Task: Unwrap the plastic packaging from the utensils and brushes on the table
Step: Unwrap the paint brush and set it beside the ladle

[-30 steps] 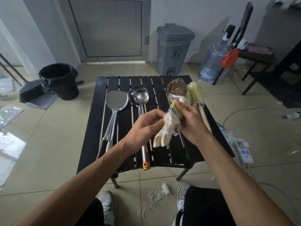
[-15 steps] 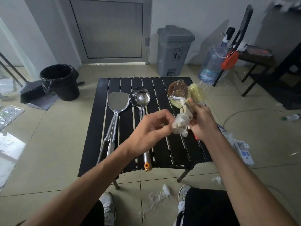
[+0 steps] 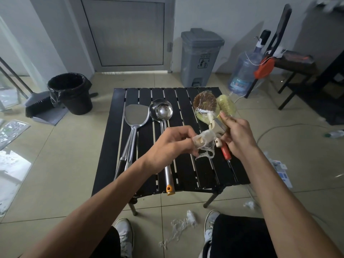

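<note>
**Both hands busy on the wrapped brushes**

We hold the bundle of brushes (image 3: 211, 108) in the air above the black slatted worktop (image 3: 186, 170), over its far right part. Our right hand (image 3: 237, 135) is curled round the handles near their middle, thumb on top, with the brush heads pointing away from us past its fingers. One head is round and brown, the one beside it pale yellow, and both lie under clear film. A red-handled tool (image 3: 226, 152) sticks out below the right hand toward us.

Our left hand (image 3: 173, 144) sits just left of the right one and pinches the plastic wrap (image 3: 203, 139), a crumpled whitish wad gathered round the pale wooden handle ends. A stringy tail of the wrap hangs below the fingers. The two hands are close together but not touching.

Left of the left hand, and partly beneath its forearm, a steel spatula (image 3: 136, 116) and a steel ladle (image 3: 163, 111) lie flat on the worktop side by side, their heads away from us and handles toward us. The ladle's handle ends in an orange tip at the near edge.

Below the hands, on the tiled floor (image 3: 65, 183) between our shoes, lie scraps of plastic (image 3: 179, 228).
</note>
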Demonstrator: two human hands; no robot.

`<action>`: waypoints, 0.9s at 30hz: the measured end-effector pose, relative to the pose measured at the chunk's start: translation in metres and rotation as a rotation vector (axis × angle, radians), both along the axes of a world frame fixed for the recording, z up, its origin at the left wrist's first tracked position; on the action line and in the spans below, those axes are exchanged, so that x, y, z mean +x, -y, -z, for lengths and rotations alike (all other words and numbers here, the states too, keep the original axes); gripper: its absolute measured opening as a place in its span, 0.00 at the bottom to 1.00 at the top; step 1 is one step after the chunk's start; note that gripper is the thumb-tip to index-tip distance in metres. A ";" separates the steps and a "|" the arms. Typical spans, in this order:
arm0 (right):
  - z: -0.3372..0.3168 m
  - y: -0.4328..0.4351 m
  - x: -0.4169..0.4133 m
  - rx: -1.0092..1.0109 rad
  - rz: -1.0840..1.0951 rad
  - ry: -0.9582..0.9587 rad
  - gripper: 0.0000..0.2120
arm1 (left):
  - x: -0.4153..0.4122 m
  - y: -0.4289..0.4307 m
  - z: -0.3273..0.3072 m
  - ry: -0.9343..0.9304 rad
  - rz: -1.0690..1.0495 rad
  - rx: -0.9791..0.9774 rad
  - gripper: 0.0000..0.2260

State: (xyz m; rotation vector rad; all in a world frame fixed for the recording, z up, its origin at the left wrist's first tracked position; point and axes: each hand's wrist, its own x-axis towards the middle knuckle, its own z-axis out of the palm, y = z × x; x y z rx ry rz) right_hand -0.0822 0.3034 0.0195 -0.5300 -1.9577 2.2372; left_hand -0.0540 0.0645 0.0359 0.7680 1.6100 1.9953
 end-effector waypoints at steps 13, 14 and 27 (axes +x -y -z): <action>-0.007 0.046 0.015 0.049 -0.108 0.016 0.21 | 0.002 -0.007 0.015 0.334 -0.018 -0.173 0.17; -0.006 0.047 0.016 0.014 -0.182 0.084 0.22 | 0.002 -0.008 0.014 0.327 -0.039 -0.153 0.15; 0.009 0.060 0.019 0.017 -0.342 0.009 0.13 | 0.004 -0.012 0.011 0.615 -0.199 -0.307 0.07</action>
